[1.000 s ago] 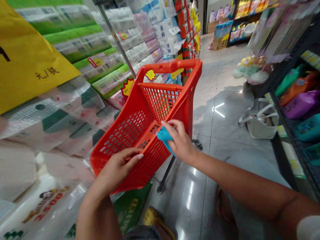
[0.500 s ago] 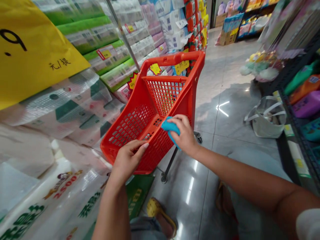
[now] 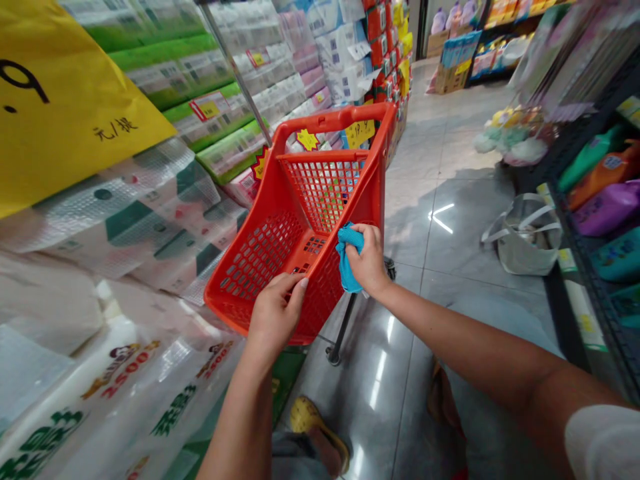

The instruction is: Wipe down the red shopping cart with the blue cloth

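Observation:
A red plastic shopping cart (image 3: 324, 305) with perforated walls stands in front of me, angled in the aisle. My left hand (image 3: 274, 312) is closed over the cart's near rim, thumb on top and the other fingers partly hidden. In my right hand (image 3: 371, 261) is a bunched blue cloth (image 3: 352, 270), pressed against the top edge of the cart's right side. Part of the cloth hangs down outside the wall. Inside, the visible part of the basket shows only its slotted floor and walls.
Stacked tissue packs (image 3: 165, 247) line the left, with a large yellow price sign (image 3: 75, 120) close by. On the right, a shelf holds coloured bottles (image 3: 607, 207). A pale tote bag (image 3: 530, 243) sits on the grey tiled floor (image 3: 400, 387).
My right hand and the cloth have shifted slightly along the side edge, and more of the cloth now hangs down. My left hand and the cart's near end sit a little further right.

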The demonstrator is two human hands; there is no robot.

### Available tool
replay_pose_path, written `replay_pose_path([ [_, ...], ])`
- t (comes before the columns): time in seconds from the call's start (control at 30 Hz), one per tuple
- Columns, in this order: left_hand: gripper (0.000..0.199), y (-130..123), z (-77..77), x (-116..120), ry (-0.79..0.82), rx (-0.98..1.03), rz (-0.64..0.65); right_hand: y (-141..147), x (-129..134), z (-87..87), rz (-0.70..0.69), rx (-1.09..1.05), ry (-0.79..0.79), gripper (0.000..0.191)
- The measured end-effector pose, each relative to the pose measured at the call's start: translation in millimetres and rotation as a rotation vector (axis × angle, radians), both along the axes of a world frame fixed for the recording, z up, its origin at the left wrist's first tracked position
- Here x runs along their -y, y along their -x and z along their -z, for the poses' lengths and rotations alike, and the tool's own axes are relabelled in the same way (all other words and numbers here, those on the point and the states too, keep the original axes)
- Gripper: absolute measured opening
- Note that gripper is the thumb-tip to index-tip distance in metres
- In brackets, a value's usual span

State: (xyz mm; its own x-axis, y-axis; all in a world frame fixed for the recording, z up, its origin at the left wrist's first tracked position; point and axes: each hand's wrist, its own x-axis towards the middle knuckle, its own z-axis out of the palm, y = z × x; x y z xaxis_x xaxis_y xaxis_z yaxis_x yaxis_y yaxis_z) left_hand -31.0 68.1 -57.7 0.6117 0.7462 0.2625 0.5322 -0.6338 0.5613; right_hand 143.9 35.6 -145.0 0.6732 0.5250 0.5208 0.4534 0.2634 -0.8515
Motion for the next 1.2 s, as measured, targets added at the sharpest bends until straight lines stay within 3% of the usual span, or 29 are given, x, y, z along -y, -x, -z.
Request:
replay_pose_path([
  [0.17, 0.027, -6, 0.1, 4, -0.07, -0.063, -0.05, 14, 5, 14.9, -0.094, 0.023, 0.018, 0.033],
  [0.33, 0.028, -5, 0.6, 7, -0.059, -0.074, -0.022, -9, -6, 26.3, 0.039, -0.119, 0.098, 0.03],
  [0.4, 0.029, -6, 1.0, 8, -0.047, -0.058, -0.033, 0, 1, 25.7, 0.017, -0.125, 0.108, 0.032],
  [0.53, 0.029, -7, 0.6, 7, -0.003, -0.015, -0.044, 47, 33, 20.1, -0.264, 0.022, 0.066, 0.041],
  [0.6, 0.029, -6, -0.1, 7, 0.025, -0.001, -0.035, 55, 40, 18.2, -0.4, 0.1, 0.033, 0.042],
  [0.67, 0.029, -5, -0.3, 7, 0.042, 0.013, -0.029, 48, 35, 18.1, -0.362, 0.078, 0.024, 0.038],
  [0.77, 0.03, -4, 1.1, 5, 0.064, 0.041, -0.032, 36, 25, 18.4, -0.16, -0.036, 0.043, 0.034],
  [0.83, 0.031, -5, 2.4, 4, 0.089, 0.062, -0.042, 43, 28, 18.2, -0.158, -0.033, 0.044, 0.037],
  [0.97, 0.03, -5, 3.4, 4, 0.114, 0.077, -0.069, 79, 54, 22.7, -0.459, 0.212, 0.053, 0.042],
  [1.03, 0.03, -4, 2.9, 5, 0.105, 0.074, -0.068, 82, 58, 28.7, -0.569, 0.337, 0.048, 0.038],
  [1.1, 0.03, -2, 2.3, 6, 0.103, 0.071, -0.056, 68, 49, 35.8, -0.513, 0.281, 0.061, 0.036],
  [1.2, 0.03, 0, 2.2, 7, 0.1, 0.061, -0.046, 40, 29, 44.8, -0.261, 0.013, 0.123, 0.038],
])
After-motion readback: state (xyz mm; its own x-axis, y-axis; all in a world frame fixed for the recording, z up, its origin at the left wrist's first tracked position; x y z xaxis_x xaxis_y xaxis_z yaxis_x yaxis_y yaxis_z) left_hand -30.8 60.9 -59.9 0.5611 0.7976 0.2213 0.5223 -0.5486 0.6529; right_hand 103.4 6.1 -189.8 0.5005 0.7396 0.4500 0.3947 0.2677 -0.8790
